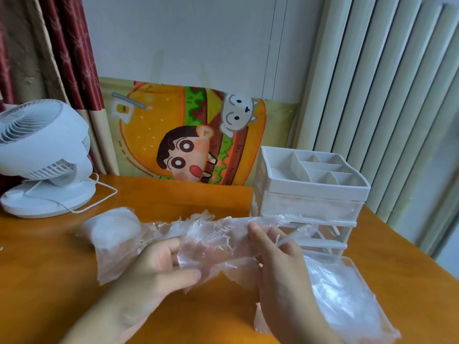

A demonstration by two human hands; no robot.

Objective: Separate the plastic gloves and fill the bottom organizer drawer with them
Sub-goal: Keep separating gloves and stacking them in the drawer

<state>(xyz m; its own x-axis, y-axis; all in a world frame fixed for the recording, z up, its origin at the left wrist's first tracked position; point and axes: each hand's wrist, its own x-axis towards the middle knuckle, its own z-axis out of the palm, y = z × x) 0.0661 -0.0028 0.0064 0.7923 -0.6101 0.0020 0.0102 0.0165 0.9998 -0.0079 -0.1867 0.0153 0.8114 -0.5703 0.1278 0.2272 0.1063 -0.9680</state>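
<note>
A: What's the room like from the head camera?

B: An orange wooden table [173, 197] against a pale wall. A white desk fan [42, 155] sits at the left before red and beige curtains [49, 53]; a cartoon burger poster [188, 135] leans at the back, and a white radiator [387, 95] stands at the right.

A: And the gloves?

B: A thin, clear, crinkled plastic glove [213, 242] is stretched between both hands over the table. The left hand [154, 271] pinches it between thumb and fingers; the right hand [280, 259] grips its other end with curled fingers. The glove pack [114, 229] lies just left.

A: The drawer?

B: The pulled-out bottom drawer [347, 294], holding more clear gloves, lies before the white organizer [310, 189], beside the right hand.
</note>
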